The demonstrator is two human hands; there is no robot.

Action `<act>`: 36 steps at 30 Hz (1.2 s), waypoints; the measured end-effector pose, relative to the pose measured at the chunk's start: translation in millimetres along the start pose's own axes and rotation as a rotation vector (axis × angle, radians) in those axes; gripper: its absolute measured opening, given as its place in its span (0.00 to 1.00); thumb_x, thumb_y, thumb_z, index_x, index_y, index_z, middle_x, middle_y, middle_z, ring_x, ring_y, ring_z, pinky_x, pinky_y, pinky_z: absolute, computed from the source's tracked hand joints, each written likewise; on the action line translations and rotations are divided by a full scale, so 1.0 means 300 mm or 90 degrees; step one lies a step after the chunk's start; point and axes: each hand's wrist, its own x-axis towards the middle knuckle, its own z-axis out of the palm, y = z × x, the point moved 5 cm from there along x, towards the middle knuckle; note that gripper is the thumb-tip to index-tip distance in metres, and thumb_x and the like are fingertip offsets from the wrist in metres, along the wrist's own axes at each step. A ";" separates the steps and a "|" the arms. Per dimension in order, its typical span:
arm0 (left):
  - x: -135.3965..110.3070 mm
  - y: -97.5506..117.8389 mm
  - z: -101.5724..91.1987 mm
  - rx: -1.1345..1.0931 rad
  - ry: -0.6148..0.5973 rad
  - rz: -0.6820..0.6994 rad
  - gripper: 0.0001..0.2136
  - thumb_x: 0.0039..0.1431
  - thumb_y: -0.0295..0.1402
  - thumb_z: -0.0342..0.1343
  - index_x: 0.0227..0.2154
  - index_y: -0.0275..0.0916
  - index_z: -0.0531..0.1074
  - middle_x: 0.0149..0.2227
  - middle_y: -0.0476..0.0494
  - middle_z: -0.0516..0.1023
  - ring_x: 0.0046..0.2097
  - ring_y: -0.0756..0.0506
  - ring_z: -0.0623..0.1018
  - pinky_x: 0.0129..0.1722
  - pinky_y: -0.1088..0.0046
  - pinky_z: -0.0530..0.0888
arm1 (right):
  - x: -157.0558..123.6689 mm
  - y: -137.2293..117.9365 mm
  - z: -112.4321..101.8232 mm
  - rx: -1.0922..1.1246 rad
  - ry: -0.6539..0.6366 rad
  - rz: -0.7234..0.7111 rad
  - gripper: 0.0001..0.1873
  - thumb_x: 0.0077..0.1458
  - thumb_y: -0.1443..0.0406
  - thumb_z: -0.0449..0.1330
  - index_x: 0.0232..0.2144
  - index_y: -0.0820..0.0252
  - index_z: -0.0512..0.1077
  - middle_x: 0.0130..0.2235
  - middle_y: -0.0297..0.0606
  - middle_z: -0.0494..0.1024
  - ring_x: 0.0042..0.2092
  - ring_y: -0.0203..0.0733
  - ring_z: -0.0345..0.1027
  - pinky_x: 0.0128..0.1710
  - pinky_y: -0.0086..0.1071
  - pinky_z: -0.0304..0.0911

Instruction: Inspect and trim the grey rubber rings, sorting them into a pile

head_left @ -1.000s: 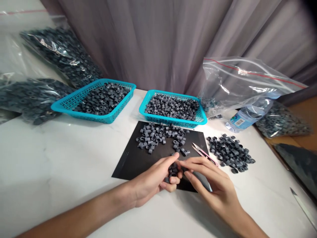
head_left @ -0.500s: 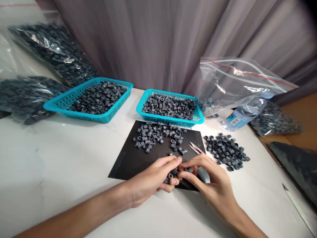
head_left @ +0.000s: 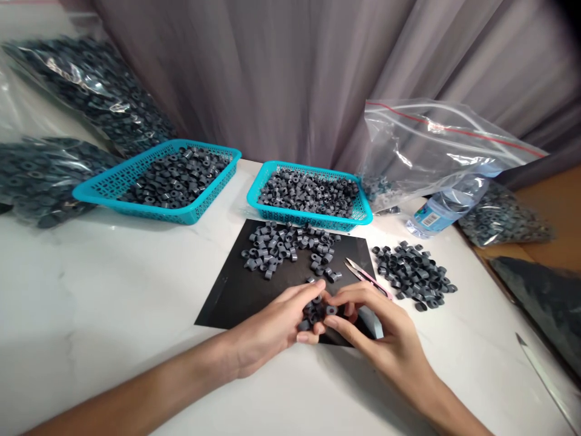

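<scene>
Several small dark grey ring-shaped caps lie cupped in my left hand, its fingers curled around them above the black mat. Close beside it, my right hand pinches one grey ring-shaped cap between thumb and forefinger, its hole facing me. A light grey-blue object shows partly behind the right fingers; I cannot make out what it is. Pink-handled thread snips rest on the mat just beyond my right hand. A loose pile of caps covers the mat's far part.
Another cap pile lies on the white table at right. Two turquoise baskets of caps stand behind the mat. Filled plastic bags are at left. A clear zip bag and a water bottle stand at back right.
The cap in my right fingers has moved slightly left, and its hole now faces me more. My left hand has opened a little, showing more of its caps.
</scene>
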 end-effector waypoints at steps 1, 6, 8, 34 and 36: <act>-0.002 0.000 0.001 -0.002 0.005 -0.003 0.16 0.59 0.45 0.62 0.40 0.36 0.73 0.34 0.48 0.72 0.31 0.54 0.67 0.28 0.77 0.59 | 0.000 -0.002 0.001 -0.001 -0.004 -0.003 0.07 0.60 0.64 0.65 0.42 0.55 0.75 0.41 0.37 0.77 0.35 0.38 0.69 0.36 0.32 0.68; -0.010 -0.004 -0.007 -0.006 0.076 -0.022 0.16 0.59 0.40 0.63 0.46 0.37 0.73 0.39 0.46 0.72 0.32 0.53 0.70 0.31 0.74 0.62 | 0.004 -0.002 0.005 0.003 -0.022 0.000 0.09 0.60 0.64 0.65 0.44 0.54 0.77 0.41 0.38 0.74 0.37 0.39 0.69 0.35 0.31 0.68; -0.007 -0.006 -0.008 -0.011 0.079 -0.017 0.16 0.59 0.38 0.63 0.46 0.36 0.73 0.40 0.45 0.72 0.33 0.53 0.70 0.31 0.74 0.62 | 0.006 0.000 0.004 0.003 -0.025 -0.001 0.10 0.61 0.64 0.64 0.45 0.52 0.78 0.41 0.38 0.74 0.37 0.39 0.69 0.34 0.31 0.68; 0.025 0.121 -0.078 0.239 0.051 0.185 0.16 0.65 0.45 0.53 0.39 0.37 0.77 0.35 0.47 0.73 0.33 0.51 0.66 0.34 0.73 0.61 | -0.013 0.018 0.104 -0.335 -0.150 -0.094 0.26 0.68 0.68 0.49 0.67 0.54 0.58 0.65 0.46 0.64 0.53 0.54 0.65 0.48 0.51 0.73; 0.030 0.119 -0.085 0.212 0.046 0.184 0.15 0.64 0.44 0.55 0.39 0.37 0.78 0.38 0.45 0.74 0.36 0.50 0.68 0.38 0.73 0.64 | -0.010 0.024 0.095 -0.315 -0.124 -0.085 0.25 0.68 0.68 0.50 0.66 0.55 0.59 0.63 0.48 0.66 0.55 0.53 0.65 0.50 0.50 0.73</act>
